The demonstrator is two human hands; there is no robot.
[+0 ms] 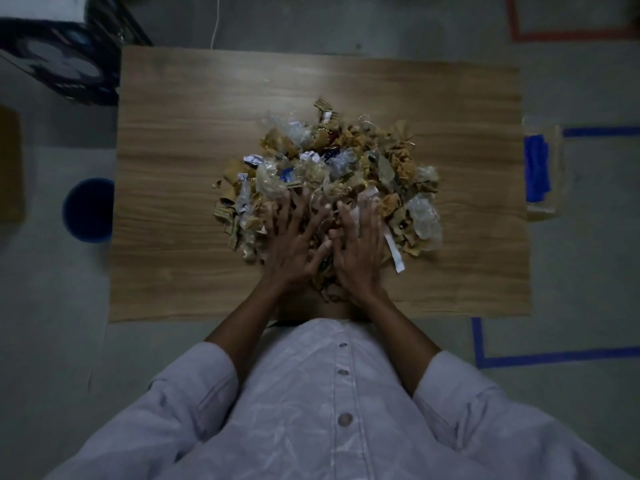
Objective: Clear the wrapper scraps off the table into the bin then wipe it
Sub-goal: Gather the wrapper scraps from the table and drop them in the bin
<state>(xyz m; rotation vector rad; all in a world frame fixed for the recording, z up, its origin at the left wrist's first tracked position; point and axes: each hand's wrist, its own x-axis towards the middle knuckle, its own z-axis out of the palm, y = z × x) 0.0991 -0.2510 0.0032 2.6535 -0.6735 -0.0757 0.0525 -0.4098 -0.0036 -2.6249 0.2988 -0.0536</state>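
A heap of wrapper scraps (332, 168), gold, brown, clear and white, lies piled in the middle of the wooden table (180, 168). My left hand (294, 244) rests flat on the near side of the heap with its fingers spread. Beside it my right hand (360, 247) lies the same way, fingers apart and pressed onto the scraps. Neither hand holds anything. A round blue bin (88, 211) stands on the floor just off the table's left edge. A blue cloth (536, 171) lies on a clear bag off the table's right edge.
A dark patterned box (59, 60) sits at the far left corner beyond the table. A white cable (216, 22) runs on the floor behind it. Blue tape lines (554, 356) and red tape lines (568, 34) mark the grey floor to the right.
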